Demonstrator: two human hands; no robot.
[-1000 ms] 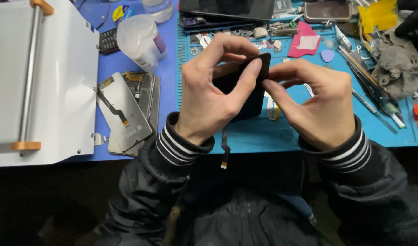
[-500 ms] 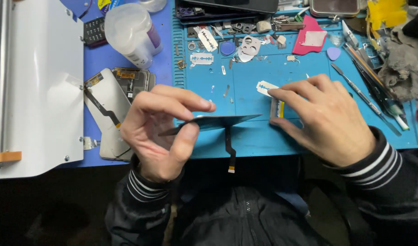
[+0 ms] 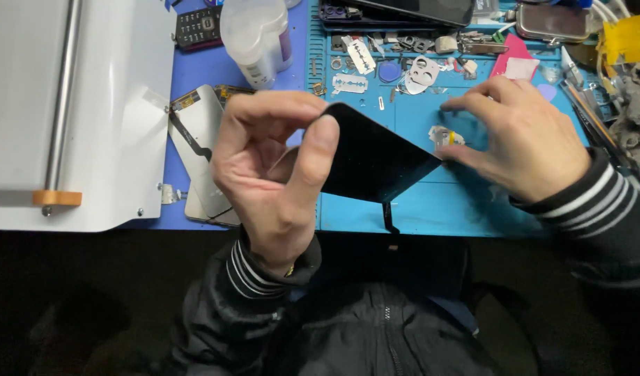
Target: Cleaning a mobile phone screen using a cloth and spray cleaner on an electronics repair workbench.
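Note:
My left hand [image 3: 271, 174] pinches the left end of a black phone screen panel [image 3: 375, 163], thumb on top, and holds it tilted above the blue work mat [image 3: 473, 209]. A thin flex ribbon [image 3: 388, 217] hangs from the panel's near edge. My right hand [image 3: 525, 143] rests on the mat just right of the panel, fingertips close to its right corner and to a small crumpled bit of clear and yellow material [image 3: 445, 136]. Whether the right fingers touch the panel I cannot tell.
A white machine with a metal rod [image 3: 69, 118] fills the left. A bare phone frame [image 3: 205, 157] lies beside it, a clear plastic bottle [image 3: 253, 38] behind. Small parts, a razor blade [image 3: 350, 84], tools [image 3: 591, 111] and phones [image 3: 403, 10] crowd the mat's far edge.
Both hands held the panel a second ago. The right hand let go and settled on the mat; the left hand now turns the panel up so its dark face shows.

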